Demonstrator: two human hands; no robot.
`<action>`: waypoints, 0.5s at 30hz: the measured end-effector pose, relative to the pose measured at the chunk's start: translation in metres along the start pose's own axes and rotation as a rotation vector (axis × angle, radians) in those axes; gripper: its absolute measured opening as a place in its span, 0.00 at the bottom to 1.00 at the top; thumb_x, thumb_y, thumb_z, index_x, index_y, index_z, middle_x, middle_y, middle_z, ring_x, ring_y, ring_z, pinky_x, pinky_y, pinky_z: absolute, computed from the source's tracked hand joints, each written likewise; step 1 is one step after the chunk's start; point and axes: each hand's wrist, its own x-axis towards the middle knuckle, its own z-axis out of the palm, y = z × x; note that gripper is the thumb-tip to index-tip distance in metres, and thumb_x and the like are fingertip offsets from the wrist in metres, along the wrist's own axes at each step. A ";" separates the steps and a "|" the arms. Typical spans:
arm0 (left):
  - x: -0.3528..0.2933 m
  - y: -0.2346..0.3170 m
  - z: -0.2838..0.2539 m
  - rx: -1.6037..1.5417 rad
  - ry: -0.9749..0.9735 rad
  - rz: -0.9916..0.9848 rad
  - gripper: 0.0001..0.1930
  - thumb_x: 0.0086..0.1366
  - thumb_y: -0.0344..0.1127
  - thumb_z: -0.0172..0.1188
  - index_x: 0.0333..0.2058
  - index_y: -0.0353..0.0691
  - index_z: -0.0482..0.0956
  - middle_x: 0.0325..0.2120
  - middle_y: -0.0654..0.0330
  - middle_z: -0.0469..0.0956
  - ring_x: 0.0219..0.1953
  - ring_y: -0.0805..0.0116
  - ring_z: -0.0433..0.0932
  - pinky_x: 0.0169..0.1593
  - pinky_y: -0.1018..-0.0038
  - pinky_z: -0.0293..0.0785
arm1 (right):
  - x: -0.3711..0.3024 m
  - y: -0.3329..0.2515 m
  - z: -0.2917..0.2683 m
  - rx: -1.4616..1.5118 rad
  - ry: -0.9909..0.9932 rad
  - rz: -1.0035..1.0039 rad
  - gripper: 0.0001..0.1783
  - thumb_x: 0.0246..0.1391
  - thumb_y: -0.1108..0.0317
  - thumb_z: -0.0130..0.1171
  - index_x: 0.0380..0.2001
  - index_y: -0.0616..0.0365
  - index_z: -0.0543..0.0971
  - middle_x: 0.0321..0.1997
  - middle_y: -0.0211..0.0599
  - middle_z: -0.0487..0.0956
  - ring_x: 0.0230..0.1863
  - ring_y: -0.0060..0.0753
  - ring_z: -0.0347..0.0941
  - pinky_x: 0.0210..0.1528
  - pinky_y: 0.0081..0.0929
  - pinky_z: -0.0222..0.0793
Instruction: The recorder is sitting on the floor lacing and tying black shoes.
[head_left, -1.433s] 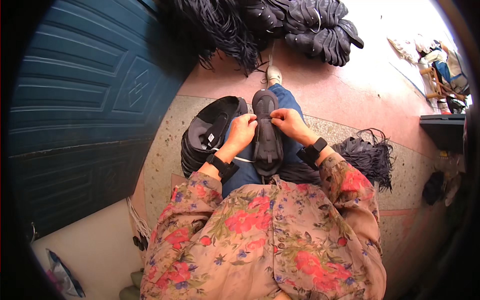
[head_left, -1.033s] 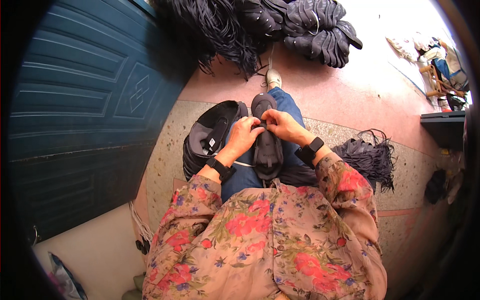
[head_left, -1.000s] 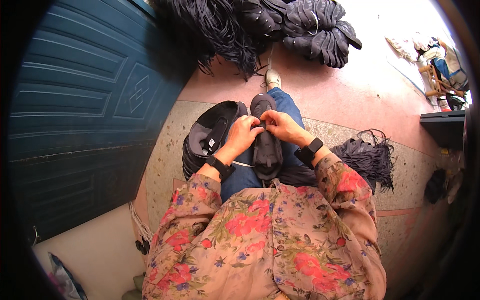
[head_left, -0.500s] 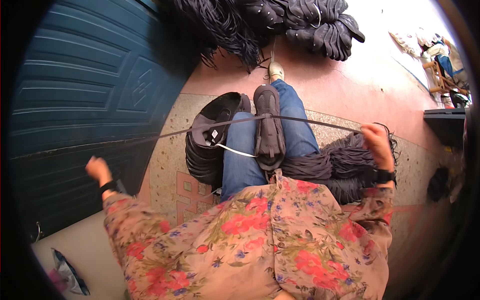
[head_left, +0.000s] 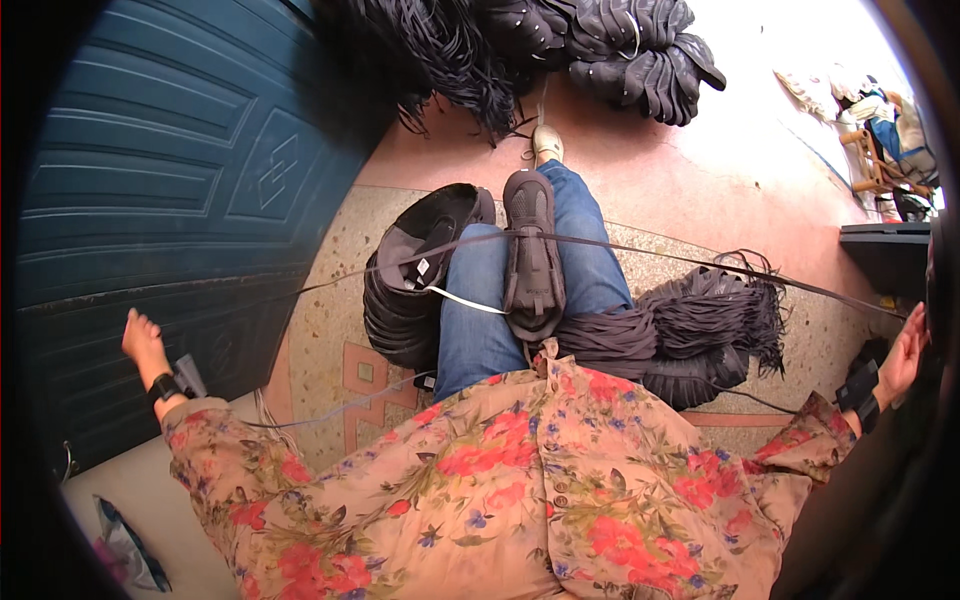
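Note:
A dark grey shoe upper point(head_left: 533, 260) lies lengthwise between my thighs. A long dark shoelace point(head_left: 650, 247) crosses it and stretches out to both sides. Far out at the right rim, my right hand point(head_left: 903, 357) is closed on one end of the lace, fingers pressed together. My left hand point(head_left: 146, 342) is held out at the far left, before the blue door, with its fingers closed. The lace runs toward it, though its end is lost against the dark door. A stack of nested dark uppers point(head_left: 408, 290) stands beside my left leg, with a white strip point(head_left: 468, 300) reaching from it.
A bundle of dark laces point(head_left: 700, 315) lies over more uppers by my right thigh. Ahead are hanging laces point(head_left: 455, 60) and piled uppers point(head_left: 650, 75). The blue door point(head_left: 150, 190) stands close on the left. A dark box-like piece of furniture point(head_left: 885, 250) is at the right.
Both hands have moved farther apart, the left outward to the left, the right outward and lower to the right. More lace now spans each side of the shoe upper.

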 end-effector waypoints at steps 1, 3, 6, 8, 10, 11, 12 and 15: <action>-0.019 -0.010 0.052 0.072 0.055 -0.009 0.06 0.58 0.35 0.56 0.30 0.40 0.72 0.14 0.69 0.61 0.12 0.81 0.54 0.13 0.83 0.47 | 0.002 -0.010 0.002 0.031 -0.132 -0.057 0.17 0.56 0.79 0.36 0.49 0.72 0.64 0.55 0.49 0.65 0.53 0.42 0.63 0.53 0.32 0.64; -0.046 -0.014 0.109 0.244 0.016 -0.015 0.12 0.59 0.39 0.55 0.38 0.39 0.71 0.14 0.69 0.61 0.11 0.83 0.54 0.12 0.83 0.47 | 0.021 -0.033 -0.012 0.095 -0.162 0.032 0.17 0.57 0.79 0.35 0.49 0.72 0.64 0.55 0.49 0.64 0.52 0.41 0.64 0.50 0.30 0.66; -0.062 -0.008 0.143 0.416 -0.015 0.127 0.14 0.58 0.39 0.56 0.41 0.40 0.71 0.14 0.70 0.63 0.11 0.84 0.56 0.12 0.84 0.48 | 0.056 -0.116 -0.059 0.176 -0.060 0.213 0.19 0.54 0.79 0.36 0.51 0.70 0.61 0.50 0.47 0.67 0.41 0.33 0.65 0.44 0.25 0.59; -0.040 0.005 0.123 0.456 0.056 0.198 0.14 0.58 0.38 0.56 0.41 0.41 0.71 0.14 0.71 0.63 0.11 0.84 0.56 0.11 0.84 0.48 | 0.042 -0.121 -0.052 0.221 -0.149 0.203 0.17 0.57 0.76 0.37 0.49 0.70 0.65 0.50 0.46 0.68 0.39 0.28 0.67 0.36 0.18 0.64; 0.009 0.010 0.072 0.434 0.135 0.239 0.10 0.57 0.37 0.56 0.37 0.40 0.74 0.12 0.72 0.62 0.10 0.83 0.55 0.11 0.84 0.49 | 0.046 -0.156 -0.052 0.141 -0.069 0.277 0.17 0.58 0.74 0.38 0.50 0.66 0.66 0.44 0.40 0.70 0.34 0.25 0.65 0.34 0.18 0.62; 0.020 0.015 0.058 0.460 0.200 0.284 0.09 0.58 0.37 0.56 0.34 0.40 0.75 0.11 0.72 0.61 0.10 0.83 0.56 0.11 0.83 0.49 | 0.044 -0.160 -0.049 0.076 -0.069 0.263 0.17 0.58 0.74 0.38 0.50 0.66 0.66 0.44 0.39 0.70 0.34 0.25 0.65 0.34 0.18 0.62; 0.042 0.023 0.028 0.423 0.206 0.280 0.08 0.57 0.37 0.56 0.33 0.41 0.76 0.11 0.72 0.61 0.10 0.82 0.56 0.12 0.82 0.50 | 0.044 -0.158 -0.055 0.022 -0.066 0.254 0.17 0.58 0.74 0.38 0.50 0.66 0.66 0.44 0.39 0.70 0.34 0.25 0.65 0.34 0.18 0.62; 0.058 0.040 -0.017 0.440 0.369 0.285 0.05 0.56 0.36 0.57 0.30 0.42 0.77 0.10 0.72 0.61 0.10 0.82 0.56 0.13 0.82 0.51 | 0.041 -0.150 -0.054 -0.160 -0.063 0.220 0.17 0.58 0.73 0.38 0.50 0.65 0.66 0.44 0.38 0.70 0.34 0.25 0.65 0.34 0.18 0.62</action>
